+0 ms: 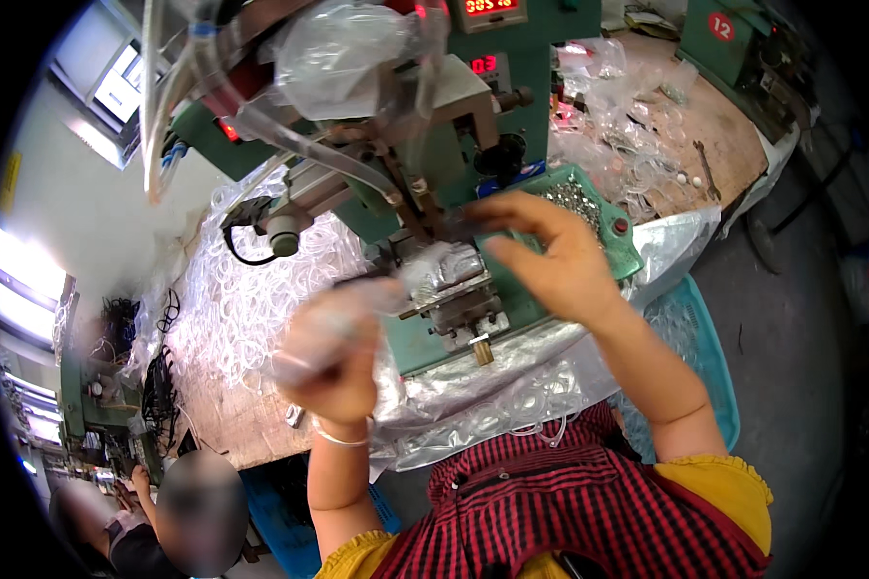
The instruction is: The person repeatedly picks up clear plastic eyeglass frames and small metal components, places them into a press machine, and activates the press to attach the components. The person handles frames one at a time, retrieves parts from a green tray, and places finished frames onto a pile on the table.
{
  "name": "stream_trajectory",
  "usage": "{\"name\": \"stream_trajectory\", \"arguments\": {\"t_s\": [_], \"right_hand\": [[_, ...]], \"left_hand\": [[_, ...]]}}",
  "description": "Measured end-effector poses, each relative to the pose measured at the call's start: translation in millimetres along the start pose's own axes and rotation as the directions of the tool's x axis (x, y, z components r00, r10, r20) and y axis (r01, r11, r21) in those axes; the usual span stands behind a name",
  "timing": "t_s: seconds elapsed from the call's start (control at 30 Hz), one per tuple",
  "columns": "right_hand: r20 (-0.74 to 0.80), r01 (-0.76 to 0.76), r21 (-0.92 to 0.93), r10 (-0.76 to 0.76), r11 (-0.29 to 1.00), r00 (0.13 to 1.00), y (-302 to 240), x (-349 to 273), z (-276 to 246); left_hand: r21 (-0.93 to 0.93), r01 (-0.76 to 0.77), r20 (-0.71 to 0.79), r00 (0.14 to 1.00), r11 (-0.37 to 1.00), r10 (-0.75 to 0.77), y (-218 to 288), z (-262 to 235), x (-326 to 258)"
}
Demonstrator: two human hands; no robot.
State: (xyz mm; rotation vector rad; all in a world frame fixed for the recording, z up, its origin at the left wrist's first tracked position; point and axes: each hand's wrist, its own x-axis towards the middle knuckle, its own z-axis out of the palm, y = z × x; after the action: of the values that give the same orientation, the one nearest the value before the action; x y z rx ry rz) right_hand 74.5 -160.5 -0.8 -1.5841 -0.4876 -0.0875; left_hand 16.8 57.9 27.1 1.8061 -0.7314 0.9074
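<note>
In front of me stands a green bench press with a metal head and a small fixture wrapped in clear plastic. My right hand reaches in from the right, beside the press head, its thumb and fingers apart; I see nothing between them. Left of the fixture, my left hand is smeared by motion, so its grip and anything in it cannot be made out. A large heap of clear plastic loops covers the table beyond that hand. Small metal parts fill a green tray beside my right wrist.
Clear tubes and a plastic bag hang about the press. A wrench lies at the far right, near more clear pieces. Below the table edge sits a blue basket. Another person is at lower left.
</note>
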Motion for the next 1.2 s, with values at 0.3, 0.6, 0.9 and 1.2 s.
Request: {"name": "stream_trajectory", "arguments": {"t_s": [0.3,0.6,0.9,1.2], "right_hand": [[-0.220,-0.049,-0.846,-0.264,0.532,0.939,109,-17,-61],[-0.396,-0.160,-0.581,-0.106,0.798,0.912,101,-19,-58],[-0.292,-0.089,-0.689,-0.163,0.719,0.943,89,-20,-52],[-0.267,-0.035,-0.832,-0.344,0.554,0.900,80,-26,-45]], "left_hand": [[0.239,-0.587,0.366,0.792,0.773,0.488,-20,30,-16],[0.360,-0.195,0.084,0.981,0.913,0.176,-15,9,-94],[0.777,0.416,-0.387,0.908,0.472,-0.163,13,-143,-78],[0.882,0.147,0.133,0.835,0.449,-0.534,-82,-92,-134]]}}
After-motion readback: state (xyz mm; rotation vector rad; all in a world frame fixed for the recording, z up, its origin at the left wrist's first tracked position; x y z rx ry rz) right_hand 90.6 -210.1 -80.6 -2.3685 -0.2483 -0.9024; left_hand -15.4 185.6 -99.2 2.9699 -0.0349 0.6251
